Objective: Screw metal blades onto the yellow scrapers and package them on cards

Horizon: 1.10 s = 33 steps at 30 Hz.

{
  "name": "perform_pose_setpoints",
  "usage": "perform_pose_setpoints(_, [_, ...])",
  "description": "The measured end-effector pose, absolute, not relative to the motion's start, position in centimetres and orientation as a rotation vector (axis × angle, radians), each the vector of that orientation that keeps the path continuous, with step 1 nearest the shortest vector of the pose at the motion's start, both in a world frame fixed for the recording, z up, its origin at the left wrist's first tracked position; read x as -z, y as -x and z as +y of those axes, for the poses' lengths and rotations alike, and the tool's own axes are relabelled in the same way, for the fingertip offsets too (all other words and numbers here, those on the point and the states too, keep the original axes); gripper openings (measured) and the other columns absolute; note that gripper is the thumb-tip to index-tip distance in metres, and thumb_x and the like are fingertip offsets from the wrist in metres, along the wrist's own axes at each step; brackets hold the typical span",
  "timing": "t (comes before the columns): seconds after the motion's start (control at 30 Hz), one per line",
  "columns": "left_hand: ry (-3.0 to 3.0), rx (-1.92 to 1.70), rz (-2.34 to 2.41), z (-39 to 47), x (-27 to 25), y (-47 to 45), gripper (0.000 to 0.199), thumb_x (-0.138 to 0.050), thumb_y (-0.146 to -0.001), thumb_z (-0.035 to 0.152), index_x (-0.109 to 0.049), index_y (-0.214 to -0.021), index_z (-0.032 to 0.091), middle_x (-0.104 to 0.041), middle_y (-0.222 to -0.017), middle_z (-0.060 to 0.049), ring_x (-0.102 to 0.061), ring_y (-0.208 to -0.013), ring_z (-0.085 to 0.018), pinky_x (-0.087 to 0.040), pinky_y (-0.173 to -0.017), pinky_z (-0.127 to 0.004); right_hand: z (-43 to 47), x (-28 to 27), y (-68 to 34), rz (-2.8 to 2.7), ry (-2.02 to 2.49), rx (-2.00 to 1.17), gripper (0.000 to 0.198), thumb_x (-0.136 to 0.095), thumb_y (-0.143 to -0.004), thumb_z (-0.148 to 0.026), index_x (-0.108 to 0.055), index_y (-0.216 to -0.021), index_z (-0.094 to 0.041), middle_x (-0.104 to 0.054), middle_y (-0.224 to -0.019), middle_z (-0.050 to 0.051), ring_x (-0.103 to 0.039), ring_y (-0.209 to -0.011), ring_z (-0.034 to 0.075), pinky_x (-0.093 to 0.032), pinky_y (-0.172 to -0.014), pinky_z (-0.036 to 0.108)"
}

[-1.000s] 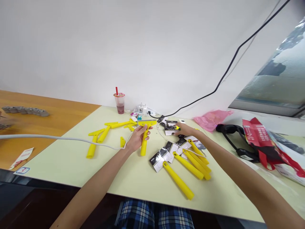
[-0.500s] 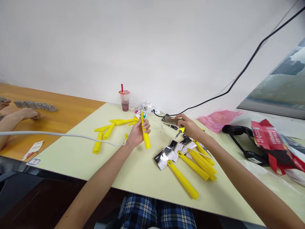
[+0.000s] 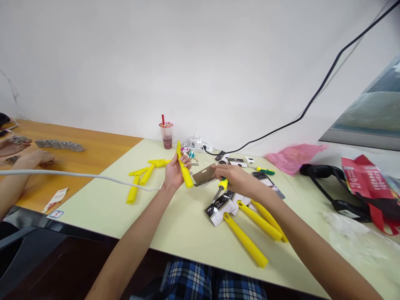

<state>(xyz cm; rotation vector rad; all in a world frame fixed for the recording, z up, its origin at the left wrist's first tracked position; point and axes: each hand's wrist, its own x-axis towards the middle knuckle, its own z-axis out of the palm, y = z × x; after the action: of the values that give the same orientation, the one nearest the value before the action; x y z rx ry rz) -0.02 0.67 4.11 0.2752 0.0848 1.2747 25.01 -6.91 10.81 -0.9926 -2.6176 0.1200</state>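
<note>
Card (image 3: 202,177), gripped with a screwdriver (image 3: 223,183) in the right hand (image 3: 233,177), has come left, bringing it near the yellow scraper (image 3: 185,171) the left hand (image 3: 173,174) grips.

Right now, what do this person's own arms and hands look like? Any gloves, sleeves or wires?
The left hand and right hand are bare human hands, with no gloves on the fingers. Both forearms are bare, with no sleeves in view. A white cable runs from the left to the left wrist; I can't tell whether it's fastened there.
</note>
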Motion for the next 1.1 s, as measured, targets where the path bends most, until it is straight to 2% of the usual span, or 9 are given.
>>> perform_pose_setpoints(0.07, [-0.271,-1.355,0.111,1.4,-4.1,0.1,0.027,-0.042,-0.116,0.024,-0.069,-0.113,0.018,-0.057,-0.081,-0.002,-0.059,-0.071,-0.011,-0.056,-0.07,-0.02,-6.4,-10.4,-24.4,-2.644,1.021,-0.156,0.044,-0.05,-0.061,0.012,-0.06,-0.087,-0.022,-0.077,-0.115,0.011,-0.075,-0.109,0.03,-0.053,-0.083,0.037])
perform_pose_setpoints(0.2, [-0.28,-1.497,0.187,2.5,-3.6,0.5,0.032,-0.044,-0.115,0.022,-0.071,-0.131,0.025,-0.067,-0.092,-0.003,-0.067,-0.08,-0.012,-0.06,-0.083,-0.024,-5.0,-9.2,-23.6,-2.671,0.953,-0.276,0.048,-0.051,-0.061,0.011,-0.066,-0.091,-0.023,-0.076,-0.113,0.006,-0.073,-0.103,0.026,-0.051,-0.083,0.034])
perform_pose_setpoints(0.37, [-0.297,-1.526,0.298,2.9,-2.9,0.0,0.028,-0.047,-0.116,0.024,-0.07,-0.131,0.021,-0.076,-0.104,-0.006,-0.074,-0.092,-0.014,-0.062,-0.103,-0.033,-3.7,-8.2,-23.5,-2.612,0.848,-0.3,0.051,-0.049,-0.065,0.012,-0.068,-0.098,-0.022,-0.072,-0.109,0.007,-0.068,-0.1,0.024,-0.045,-0.08,0.031])
perform_pose_setpoints(0.5, [-0.431,-1.507,0.373,2.7,-2.0,-1.0,0.025,-0.056,-0.112,0.02,-0.069,-0.134,0.02,-0.079,-0.117,-0.008,-0.077,-0.106,-0.016,-0.059,-0.113,-0.041,-3.6,-8.4,-24.2,-2.562,0.899,-0.315,0.061,-0.049,-0.067,0.012,-0.071,-0.114,-0.02,-0.068,-0.107,0.007,-0.065,-0.095,0.021,-0.042,-0.079,0.029])
perform_pose_setpoints(0.57, [-0.515,-1.471,0.411,2.5,-1.5,-1.4,0.033,-0.063,-0.108,0.015,-0.066,-0.14,0.023,-0.079,-0.128,-0.009,-0.077,-0.116,-0.018,-0.057,-0.117,-0.043,-3.6,-8.6,-24.6,-2.556,0.943,-0.309,0.052,-0.052,-0.067,0.01,-0.071,-0.106,-0.019,-0.065,-0.1,0.005,-0.062,-0.088,0.02,-0.039,-0.076,0.029])
perform_pose_setpoints(0.67, [-0.618,-1.416,0.444,2.1,-1.0,-2.0,0.054,-0.071,-0.102,0.01,-0.059,-0.151,0.029,-0.077,-0.135,-0.009,-0.075,-0.125,-0.021,-0.054,-0.12,-0.047,-3.6,-8.8,-25.2,-2.537,0.974,-0.294,0.031,-0.055,-0.067,0.006,-0.062,-0.085,-0.019,-0.062,-0.093,0.004,-0.058,-0.082,0.019,-0.035,-0.073,0.029])
perform_pose_setpoints(0.77, [-0.661,-1.393,0.495,1.8,-0.3,-2.5,0.068,-0.076,-0.097,0.008,-0.053,-0.155,0.035,-0.078,-0.129,-0.006,-0.077,-0.122,-0.02,-0.055,-0.12,-0.049,-3.6,-8.8,-25.6,-2.517,0.969,-0.304,0.027,-0.056,-0.067,0.005,-0.057,-0.078,-0.02,-0.06,-0.089,0.003,-0.055,-0.078,0.018,-0.032,-0.07,0.029])
perform_pose_setpoints(0.93, [-0.655,-1.38,0.592,2.0,0.9,-2.9,0.06,-0.079,-0.096,0.01,-0.057,-0.145,0.035,-0.079,-0.112,-0.001,-0.078,-0.118,-0.019,-0.057,-0.117,-0.047,-4.2,-9.1,-26.0,-2.509,0.985,-0.32,0.026,-0.056,-0.067,0.004,-0.053,-0.075,-0.02,-0.059,-0.086,0.002,-0.052,-0.074,0.017,-0.032,-0.07,0.029])
perform_pose_setpoints(1.1, [-0.675,-1.343,0.628,2.2,1.4,-3.0,0.06,-0.089,-0.09,0.016,-0.055,-0.139,0.027,-0.08,-0.113,-0.004,-0.08,-0.116,-0.022,-0.057,-0.115,-0.046,-4.5,-9.4,-26.4,-2.491,1.001,-0.321,0.025,-0.056,-0.068,0.003,-0.051,-0.073,-0.021,-0.059,-0.086,0.002,-0.051,-0.074,0.016,-0.032,-0.069,0.029])
